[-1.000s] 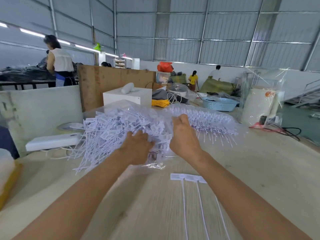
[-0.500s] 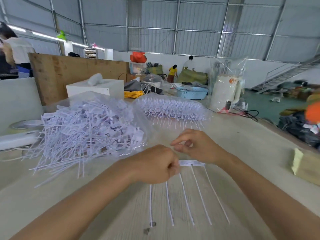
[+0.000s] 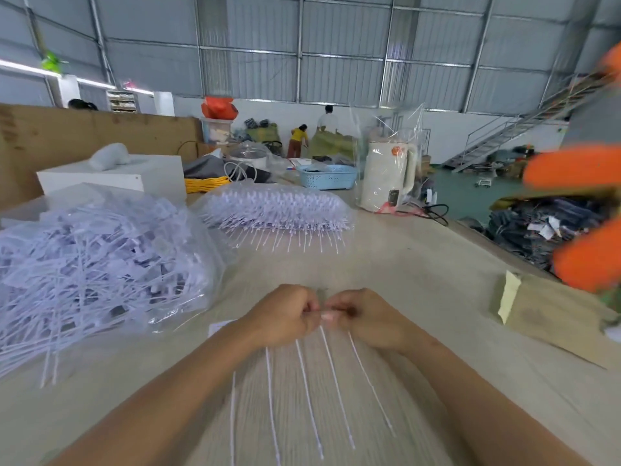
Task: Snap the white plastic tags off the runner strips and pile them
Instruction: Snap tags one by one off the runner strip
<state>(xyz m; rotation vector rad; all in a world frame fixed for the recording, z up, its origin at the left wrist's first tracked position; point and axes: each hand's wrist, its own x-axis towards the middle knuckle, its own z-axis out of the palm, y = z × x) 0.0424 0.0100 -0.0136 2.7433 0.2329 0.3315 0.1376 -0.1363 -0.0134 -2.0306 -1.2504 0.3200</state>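
Observation:
My left hand (image 3: 284, 316) and my right hand (image 3: 366, 319) meet at the middle of the table, fingers curled, both pinching the head end of a runner strip of white plastic tags (image 3: 304, 378). Its thin tails fan out toward me over the wood. The strip's head is mostly hidden between my fingers. To the left lies a big clear bag with a loose pile of white tags (image 3: 90, 264). Behind my hands sits a second clear bag of tag strips (image 3: 279, 211) stacked in neat rows.
A white box (image 3: 114, 178) stands at the back left, with a blue basket (image 3: 327, 176) and a wrapped white kettle (image 3: 386, 176) behind. A tan packet (image 3: 551, 307) lies at the right table edge. Blurred orange shapes (image 3: 591, 213) fill the far right. People work far off.
My hands left the big bag of loose tags and came together over a strip on the table. They now pinch its head end. The view has swung to the right.

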